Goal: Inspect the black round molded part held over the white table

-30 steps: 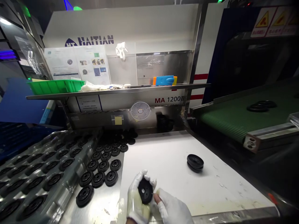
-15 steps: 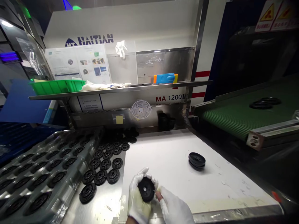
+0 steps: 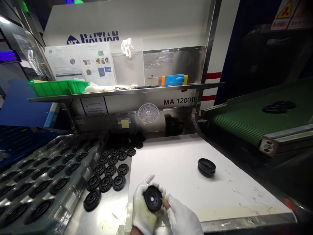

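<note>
Two gloved hands, left hand point(image 3: 143, 212) and right hand point(image 3: 182, 218) gripping black disc point(image 3: 153, 198), white tabletop point(image 3: 176, 163), green conveyor point(image 3: 244, 122)

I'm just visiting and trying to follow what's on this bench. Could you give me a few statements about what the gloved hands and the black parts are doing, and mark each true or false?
1. The left hand holds a black round part. True.
2. The right hand rests on the green conveyor belt. False: it is next to the held part, its fingers at the part's edge.
3. A small stack of black discs sits alone on the white mat. True.
4. The green bin stands on the white mat. False: it is on the metal shelf above.
5. Both hands are bare. False: both wear white gloves.
</note>
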A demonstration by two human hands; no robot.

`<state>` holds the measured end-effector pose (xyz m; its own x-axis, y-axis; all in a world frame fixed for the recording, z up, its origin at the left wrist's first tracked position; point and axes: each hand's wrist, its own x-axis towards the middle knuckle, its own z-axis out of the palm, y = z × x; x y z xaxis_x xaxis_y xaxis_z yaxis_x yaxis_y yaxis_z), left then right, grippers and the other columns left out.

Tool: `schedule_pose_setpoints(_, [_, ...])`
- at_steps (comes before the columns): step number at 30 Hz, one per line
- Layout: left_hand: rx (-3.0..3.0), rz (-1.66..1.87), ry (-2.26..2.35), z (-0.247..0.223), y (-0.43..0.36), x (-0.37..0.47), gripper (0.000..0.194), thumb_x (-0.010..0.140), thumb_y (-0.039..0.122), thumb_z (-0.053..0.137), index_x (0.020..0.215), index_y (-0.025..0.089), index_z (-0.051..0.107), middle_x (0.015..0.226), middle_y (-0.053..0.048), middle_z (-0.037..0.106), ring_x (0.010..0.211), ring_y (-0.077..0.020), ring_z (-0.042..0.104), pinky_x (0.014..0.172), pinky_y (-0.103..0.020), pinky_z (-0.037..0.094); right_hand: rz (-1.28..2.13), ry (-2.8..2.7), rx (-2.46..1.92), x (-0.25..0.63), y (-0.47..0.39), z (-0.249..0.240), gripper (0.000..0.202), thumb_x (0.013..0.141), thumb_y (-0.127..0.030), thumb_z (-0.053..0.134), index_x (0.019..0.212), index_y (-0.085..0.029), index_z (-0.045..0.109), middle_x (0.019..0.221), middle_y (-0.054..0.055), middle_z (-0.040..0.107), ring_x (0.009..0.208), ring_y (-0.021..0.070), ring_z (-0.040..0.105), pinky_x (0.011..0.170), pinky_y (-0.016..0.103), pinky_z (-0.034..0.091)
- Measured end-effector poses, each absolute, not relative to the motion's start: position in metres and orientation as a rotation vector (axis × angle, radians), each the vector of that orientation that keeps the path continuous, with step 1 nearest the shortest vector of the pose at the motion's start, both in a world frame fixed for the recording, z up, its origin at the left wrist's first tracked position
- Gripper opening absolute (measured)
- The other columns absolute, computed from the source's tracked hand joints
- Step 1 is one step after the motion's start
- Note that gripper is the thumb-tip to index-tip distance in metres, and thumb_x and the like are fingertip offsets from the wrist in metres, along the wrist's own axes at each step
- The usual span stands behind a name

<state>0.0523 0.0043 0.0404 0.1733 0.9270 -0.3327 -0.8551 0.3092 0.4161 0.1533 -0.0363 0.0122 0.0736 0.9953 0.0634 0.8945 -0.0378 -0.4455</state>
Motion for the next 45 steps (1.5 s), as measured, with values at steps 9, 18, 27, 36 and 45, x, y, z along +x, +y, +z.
schedule_pose_setpoints(9, [0.098,1.405,0.598,0.039,0.008,0.057,0.019,0.067,0.022,0.064,0.084,0.018,0.056,0.062,0.001,0.053,0.059,-0.0111,0.054,0.064,-0.027,0.047,0.385,-1.89,-2.038,0.134,-0.043,0.014,0.03,0.086,-0.033,0.027,0.079,-0.027,0.056,0.071,-0.001,0.069,0.066,0.019,0.064,0.051,0.026,0.032])
schedule_pose_setpoints(18, [0.143,1.281,0.557,0.033,0.004,0.051,0.023,0.067,0.017,0.055,0.09,0.013,0.058,0.061,-0.003,0.055,0.057,-0.0157,0.054,0.058,-0.032,0.046,0.404,-1.863,-2.066,0.147,-0.042,0.013,0.026,0.085,-0.025,0.028,0.081,-0.027,0.054,0.077,0.0,0.069,0.071,0.0208,0.064,0.055,0.027,0.034])
schedule_pose_setpoints(27, [0.107,1.385,0.595,0.036,0.004,0.053,0.023,0.067,0.017,0.061,0.09,0.018,0.057,0.07,-0.002,0.058,0.07,-0.0156,0.059,0.069,-0.031,0.048,0.424,-1.902,-2.037,0.131,-0.047,0.014,0.03,0.086,-0.03,0.027,0.083,-0.028,0.056,0.074,-0.001,0.069,0.07,0.0207,0.065,0.053,0.027,0.035])
schedule_pose_setpoints(36, [0.149,1.34,0.559,0.031,0.003,0.053,0.019,0.068,0.018,0.059,0.086,0.014,0.059,0.062,-0.002,0.057,0.058,-0.0138,0.054,0.063,-0.031,0.046,0.397,-1.855,-2.08,0.142,-0.049,0.011,0.029,0.086,-0.027,0.028,0.085,-0.027,0.057,0.074,0.0,0.068,0.067,0.0198,0.064,0.053,0.027,0.035])
schedule_pose_setpoints(45, [0.167,1.321,0.556,0.036,-0.005,0.05,0.033,0.07,0.021,0.055,0.103,0.015,0.055,0.08,-0.008,0.062,0.079,-0.0225,0.059,0.075,-0.041,0.047,0.362,-1.86,-1.996,0.14,-0.05,0.011,0.028,0.086,-0.028,0.029,0.083,-0.027,0.056,0.073,0.0,0.068,0.068,0.0192,0.064,0.054,0.025,0.036])
